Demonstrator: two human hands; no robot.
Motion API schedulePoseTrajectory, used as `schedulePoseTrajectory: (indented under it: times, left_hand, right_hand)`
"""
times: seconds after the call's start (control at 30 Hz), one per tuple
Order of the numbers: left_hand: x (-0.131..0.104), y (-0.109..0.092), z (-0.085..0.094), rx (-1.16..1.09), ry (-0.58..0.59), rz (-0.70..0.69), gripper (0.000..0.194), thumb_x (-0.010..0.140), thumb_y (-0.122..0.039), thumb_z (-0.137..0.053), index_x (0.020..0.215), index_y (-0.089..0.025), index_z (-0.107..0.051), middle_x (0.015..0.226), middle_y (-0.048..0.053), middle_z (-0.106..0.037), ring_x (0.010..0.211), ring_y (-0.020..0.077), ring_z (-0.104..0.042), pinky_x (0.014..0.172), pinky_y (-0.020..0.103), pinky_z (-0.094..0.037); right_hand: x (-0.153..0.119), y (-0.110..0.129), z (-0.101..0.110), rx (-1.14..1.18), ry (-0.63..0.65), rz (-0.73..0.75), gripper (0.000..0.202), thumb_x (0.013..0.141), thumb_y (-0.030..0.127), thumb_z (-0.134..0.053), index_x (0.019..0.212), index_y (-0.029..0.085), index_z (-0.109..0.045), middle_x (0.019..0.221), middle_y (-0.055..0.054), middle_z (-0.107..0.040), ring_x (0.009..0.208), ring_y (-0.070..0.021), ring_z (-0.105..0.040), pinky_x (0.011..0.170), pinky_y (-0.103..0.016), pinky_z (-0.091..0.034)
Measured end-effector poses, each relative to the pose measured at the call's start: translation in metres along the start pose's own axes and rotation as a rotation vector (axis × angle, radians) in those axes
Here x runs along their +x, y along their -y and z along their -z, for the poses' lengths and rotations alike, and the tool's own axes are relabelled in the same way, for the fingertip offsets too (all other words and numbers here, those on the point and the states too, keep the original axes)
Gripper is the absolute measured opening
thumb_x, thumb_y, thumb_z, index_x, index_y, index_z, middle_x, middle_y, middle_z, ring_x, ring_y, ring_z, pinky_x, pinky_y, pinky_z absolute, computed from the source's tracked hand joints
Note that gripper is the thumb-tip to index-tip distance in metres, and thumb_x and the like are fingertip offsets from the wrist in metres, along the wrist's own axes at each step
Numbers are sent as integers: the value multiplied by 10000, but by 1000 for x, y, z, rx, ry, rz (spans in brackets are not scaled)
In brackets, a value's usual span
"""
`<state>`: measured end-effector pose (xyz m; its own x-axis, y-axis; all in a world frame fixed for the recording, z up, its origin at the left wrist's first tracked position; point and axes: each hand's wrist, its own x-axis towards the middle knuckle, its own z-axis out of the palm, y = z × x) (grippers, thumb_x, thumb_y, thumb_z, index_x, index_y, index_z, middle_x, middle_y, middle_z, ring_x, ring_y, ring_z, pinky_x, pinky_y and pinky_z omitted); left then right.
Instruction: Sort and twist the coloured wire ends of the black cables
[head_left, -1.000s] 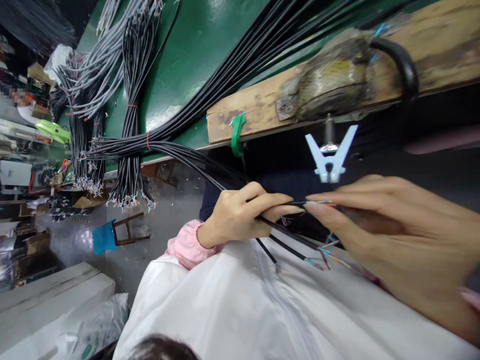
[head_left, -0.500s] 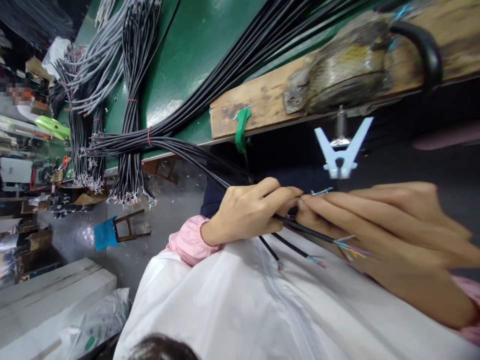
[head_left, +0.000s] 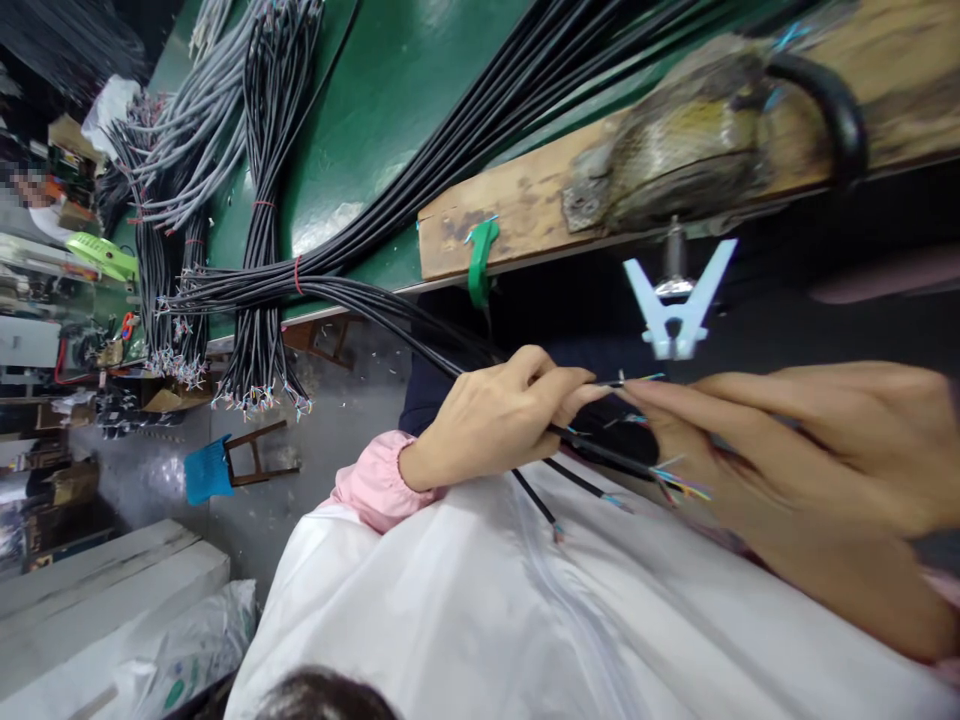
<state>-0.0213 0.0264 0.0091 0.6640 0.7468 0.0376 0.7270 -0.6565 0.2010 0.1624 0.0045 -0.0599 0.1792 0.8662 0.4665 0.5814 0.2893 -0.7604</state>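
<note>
My left hand (head_left: 499, 415) is closed around black cables, and its thumb and finger pinch one cable (head_left: 606, 383) just behind its stripped end. Fine coloured wires (head_left: 651, 377) stick out beyond that end. At the same tip, my right hand (head_left: 810, 450) is closed, its fingertips pressed on the thin wires; motion blurs it partly. Below the hands, other black cables (head_left: 600, 455) hang with loose coloured ends (head_left: 686, 485) over a white garment (head_left: 450, 600). The cables run back to a bundle (head_left: 337, 285) tied with a red band (head_left: 298, 275).
A green table (head_left: 375, 100) holds bundles of black cable (head_left: 262, 200) and grey cable (head_left: 195, 130). On its edge, a wooden board (head_left: 480, 220) carries a taped motor (head_left: 682, 140) with a pale blue V-shaped piece (head_left: 679, 310) and a green clip (head_left: 481, 262). A blue stool (head_left: 206, 470) stands on the floor.
My right fingertips have shifted slightly right, away from the left ones, baring more of the cable tip between the hands. The hanging ends have moved a little left.
</note>
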Motion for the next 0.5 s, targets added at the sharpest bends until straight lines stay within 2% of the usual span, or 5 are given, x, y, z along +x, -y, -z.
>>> schedulePoseTrajectory:
  times: [0.1, 0.17, 0.23, 0.3, 0.5]
  left_hand:
    - [0, 1, -7, -81, -99, 35, 234, 986, -193, -512, 1090, -149, -717, 886, 24, -647, 774, 78, -658, 693, 160, -558]
    - [-1, 1, -13, -142, -185, 60, 230, 990, -238, -533, 1031, -154, -743, 851, 17, -660, 740, 66, -644, 693, 155, -557]
    - [-2, 0, -17, -182, -267, 77, 246, 988, -294, -557, 979, -159, -762, 814, 12, -666, 689, 59, -625, 651, 153, -543]
    - [-3, -1, -19, -205, -349, 83, 272, 986, -330, -567, 941, -161, -774, 779, 7, -660, 648, 53, -607, 612, 150, -525]
    - [-2, -4, -25, -261, -394, 132, 308, 980, -373, -577, 904, -156, -782, 744, 11, -648, 598, 55, -568, 569, 165, -503]
  right_hand:
    - [-1, 9, -5, 90, -196, 108, 215, 807, 433, -761, 648, 314, -679, 519, 20, -599, 472, -128, -548, 500, -301, -477]
    - [-1, 19, -9, 231, -259, -110, 288, 724, 498, -816, 660, 281, -638, 571, -2, -644, 487, -153, -587, 482, -316, -495]
    - [2, 29, -12, 437, -211, -393, 414, 597, 585, -868, 709, 266, -629, 653, -34, -697, 536, -194, -644, 496, -352, -538]
    - [6, 38, -12, 610, -131, -562, 495, 500, 594, -905, 768, 262, -654, 700, -48, -730, 586, -224, -689, 520, -371, -575]
    - [13, 50, -10, 582, -171, -662, 450, 444, 550, -924, 664, 242, -681, 599, -39, -704, 498, -223, -672, 426, -325, -546]
